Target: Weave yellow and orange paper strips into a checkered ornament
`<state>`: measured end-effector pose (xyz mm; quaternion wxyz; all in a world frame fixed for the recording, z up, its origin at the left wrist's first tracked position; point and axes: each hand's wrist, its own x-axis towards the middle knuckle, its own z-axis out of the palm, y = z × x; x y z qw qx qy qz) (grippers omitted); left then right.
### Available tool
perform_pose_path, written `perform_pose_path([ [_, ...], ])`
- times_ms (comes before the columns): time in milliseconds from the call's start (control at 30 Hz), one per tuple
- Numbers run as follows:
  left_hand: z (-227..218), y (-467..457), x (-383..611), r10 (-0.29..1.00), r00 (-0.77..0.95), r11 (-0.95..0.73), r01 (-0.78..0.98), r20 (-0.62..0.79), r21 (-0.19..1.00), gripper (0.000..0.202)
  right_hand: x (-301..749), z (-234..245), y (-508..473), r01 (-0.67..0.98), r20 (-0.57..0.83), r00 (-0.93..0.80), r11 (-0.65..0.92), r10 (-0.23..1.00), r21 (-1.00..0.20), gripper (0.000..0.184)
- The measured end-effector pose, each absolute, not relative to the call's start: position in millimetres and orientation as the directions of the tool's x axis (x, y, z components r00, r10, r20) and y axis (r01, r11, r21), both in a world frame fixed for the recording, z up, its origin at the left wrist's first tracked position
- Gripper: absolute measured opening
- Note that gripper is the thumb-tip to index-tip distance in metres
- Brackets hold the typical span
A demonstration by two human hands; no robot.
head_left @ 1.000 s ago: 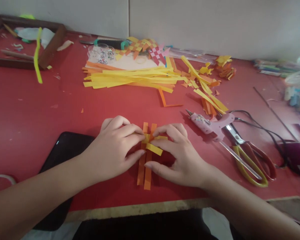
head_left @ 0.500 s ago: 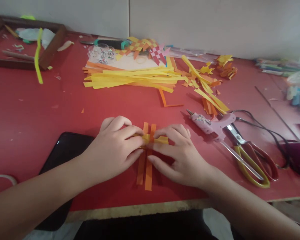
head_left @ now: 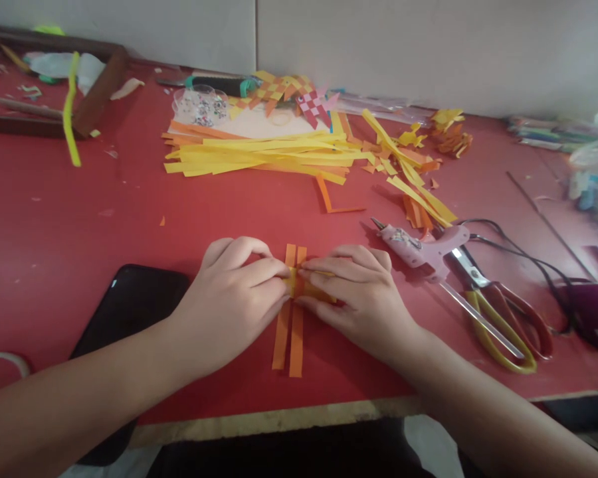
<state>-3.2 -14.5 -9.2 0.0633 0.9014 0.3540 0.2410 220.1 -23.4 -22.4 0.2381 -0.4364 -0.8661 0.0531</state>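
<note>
Strips of orange paper lay side by side near the front edge of the red table, pointing away from the person. A yellow strip crossed them near their far ends. The left hand and the right hand met over that crossing, each with fingertips closed together, pinching the yellow strip. A black phone lay just beside the left wrist. A pink glue gun and scissors lay to the right, and a pile of yellow strips lay farther back.
</note>
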Motion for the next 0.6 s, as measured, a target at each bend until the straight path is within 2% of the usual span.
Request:
perform_pose_path([
  [167, -13.0, -11.4, -3.7, 0.602, 0.688, -0.797, 0.548, 0.407, 0.254, 0.019, 216.7, -24.2, -24.1, 0.734, 0.374, -0.504, 0.614, 0.779, -0.29, 0.018],
  [400, -12.5, -9.6, -3.3, 0.6, 0.71, -0.799, 0.519, 0.369, 0.304, 0.023, 215.9, -23.8, -24.3, 0.737, 0.369, -0.498, 0.608, 0.784, -0.296, 0.018],
  [600, -12.6, -10.3, -3.7, 0.58, 0.732, -0.814, 0.511, 0.356, 0.276, 0.028, 216.3, -23.0, -24.5, 0.745, 0.349, -0.499, 0.599, 0.793, -0.295, 0.017],
])
